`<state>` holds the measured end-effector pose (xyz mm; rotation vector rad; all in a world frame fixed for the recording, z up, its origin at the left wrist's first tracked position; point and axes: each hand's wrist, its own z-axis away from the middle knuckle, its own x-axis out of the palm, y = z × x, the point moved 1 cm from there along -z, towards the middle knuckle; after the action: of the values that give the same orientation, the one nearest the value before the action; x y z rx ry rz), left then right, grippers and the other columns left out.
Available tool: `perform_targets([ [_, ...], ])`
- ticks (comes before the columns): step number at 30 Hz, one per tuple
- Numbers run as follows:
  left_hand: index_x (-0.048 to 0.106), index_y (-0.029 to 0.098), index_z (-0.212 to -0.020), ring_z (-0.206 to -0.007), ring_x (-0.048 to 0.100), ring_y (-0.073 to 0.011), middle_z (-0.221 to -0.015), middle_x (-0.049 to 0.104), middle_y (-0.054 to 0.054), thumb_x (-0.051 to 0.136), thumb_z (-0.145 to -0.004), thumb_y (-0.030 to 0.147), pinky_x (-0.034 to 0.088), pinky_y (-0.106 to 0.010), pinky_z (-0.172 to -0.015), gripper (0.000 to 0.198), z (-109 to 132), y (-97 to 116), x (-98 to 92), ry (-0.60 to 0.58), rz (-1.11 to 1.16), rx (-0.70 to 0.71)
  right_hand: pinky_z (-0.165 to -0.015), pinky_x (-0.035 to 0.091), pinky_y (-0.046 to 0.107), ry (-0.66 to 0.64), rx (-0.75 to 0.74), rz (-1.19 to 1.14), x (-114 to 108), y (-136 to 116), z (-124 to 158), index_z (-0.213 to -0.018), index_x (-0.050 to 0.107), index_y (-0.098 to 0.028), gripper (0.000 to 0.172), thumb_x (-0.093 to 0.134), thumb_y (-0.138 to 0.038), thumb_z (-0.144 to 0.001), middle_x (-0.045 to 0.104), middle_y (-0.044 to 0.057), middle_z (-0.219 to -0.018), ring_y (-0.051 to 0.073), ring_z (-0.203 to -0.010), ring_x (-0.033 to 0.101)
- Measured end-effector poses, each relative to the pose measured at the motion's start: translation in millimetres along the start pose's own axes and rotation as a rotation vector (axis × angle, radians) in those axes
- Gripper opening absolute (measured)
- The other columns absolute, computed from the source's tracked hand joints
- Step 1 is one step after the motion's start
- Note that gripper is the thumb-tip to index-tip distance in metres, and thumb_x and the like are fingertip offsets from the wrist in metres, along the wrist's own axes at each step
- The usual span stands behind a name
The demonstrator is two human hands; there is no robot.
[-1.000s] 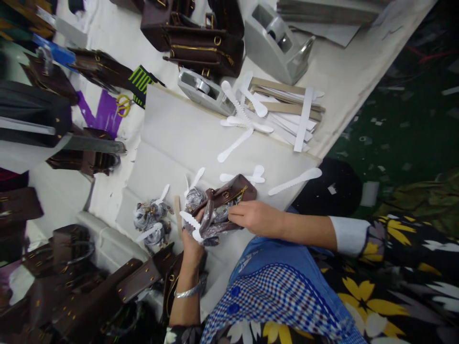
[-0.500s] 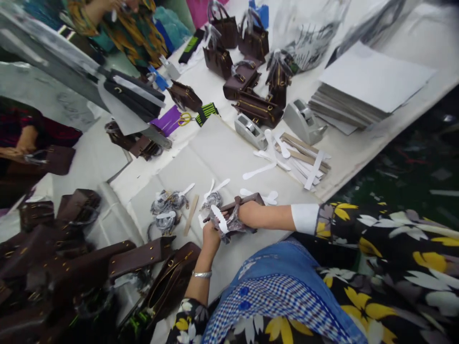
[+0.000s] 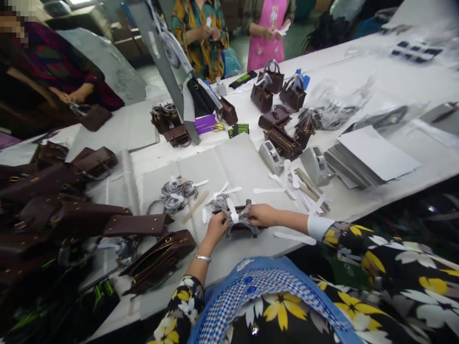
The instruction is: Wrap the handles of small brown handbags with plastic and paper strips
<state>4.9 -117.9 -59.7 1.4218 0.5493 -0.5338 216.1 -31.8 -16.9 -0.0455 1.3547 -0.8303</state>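
A small brown handbag is on the table right in front of me, partly hidden by my hands. Its handles are wrapped in clear plastic, and a white paper strip lies across them. My left hand pinches the wrapped handle at its left end. At the right end, the fingers of my right hand are closed on the same handle. Just beyond my left hand is a plastic-wrapped coil with white strips. Another white strip rests below my right forearm.
Brown bags are heaped at the left. Wrapped straps lie beside a flat stick. Tape dispensers, a stack of grey boards and finished-looking handbags stand farther back. Co-workers are across the table, one in a pink apron.
My view has tilted up, bringing more co-workers into sight. The handbag has turned, and its strip now sits between my hands. Another white strip shows below my right forearm.
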Motion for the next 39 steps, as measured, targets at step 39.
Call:
perform_targets([
  [39, 0.069, 0.022, -0.105, -0.1, 0.066, -0.0222, -0.107, 0.073, -0.007, 0.067, -0.08, 0.036, 0.051, -0.037, -0.092, 0.029, 118.3, 88.7, -165.3, 0.478, 0.316, 0.086, -0.107, 0.04, 0.044, 0.779, -0.04, -0.958, -54.3, -163.5, -23.4, -0.127, 0.056, -0.025, 0.049, 0.037, -0.057, -0.093, 0.055, 0.007, -0.135, 0.024, -0.125, 0.05],
])
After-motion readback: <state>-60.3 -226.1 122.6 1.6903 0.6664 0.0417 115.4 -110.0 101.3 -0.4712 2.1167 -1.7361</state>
